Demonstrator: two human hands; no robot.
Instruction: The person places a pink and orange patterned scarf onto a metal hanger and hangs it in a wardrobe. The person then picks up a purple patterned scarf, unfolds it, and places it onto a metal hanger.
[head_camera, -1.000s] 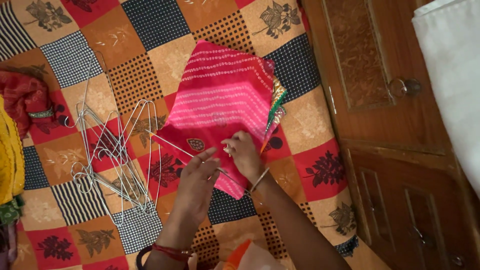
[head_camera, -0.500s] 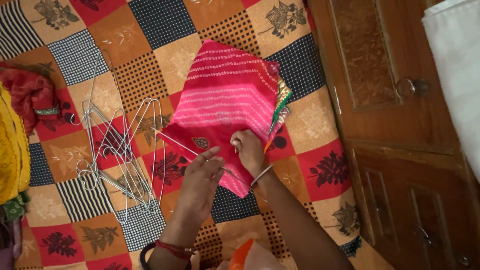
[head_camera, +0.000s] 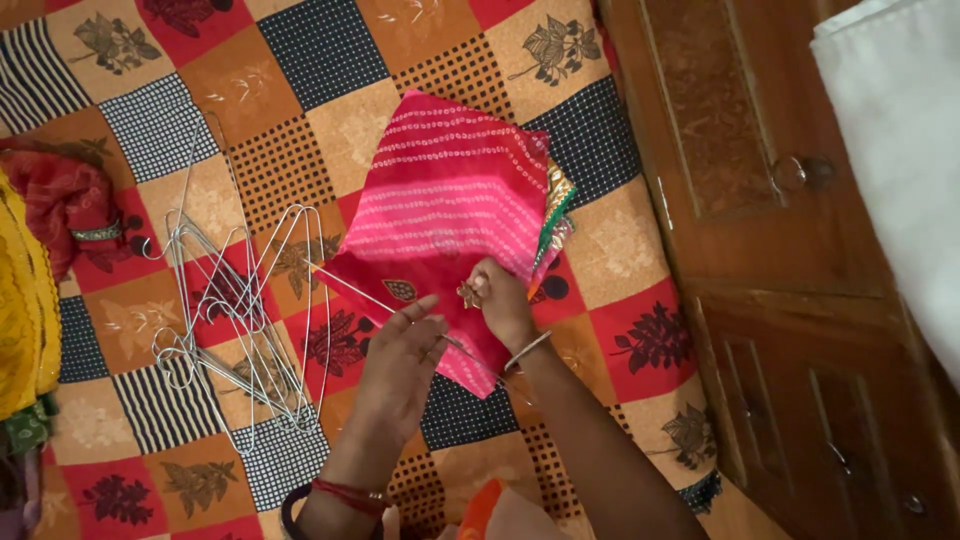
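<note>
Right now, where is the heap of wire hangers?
In the head view, the wire hangers lie on the patchwork bedsheet, left of the folded pink cloth and both hands.

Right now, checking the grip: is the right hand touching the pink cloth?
Touching. The head view shows the right hand with its fingertips pressed on the folded pink cloth, no gap visible.

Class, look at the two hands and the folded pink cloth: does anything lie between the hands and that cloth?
Nothing visible does. Both the left hand and right hand are already on the folded pink cloth, with a thin wire hanger between them.
</note>
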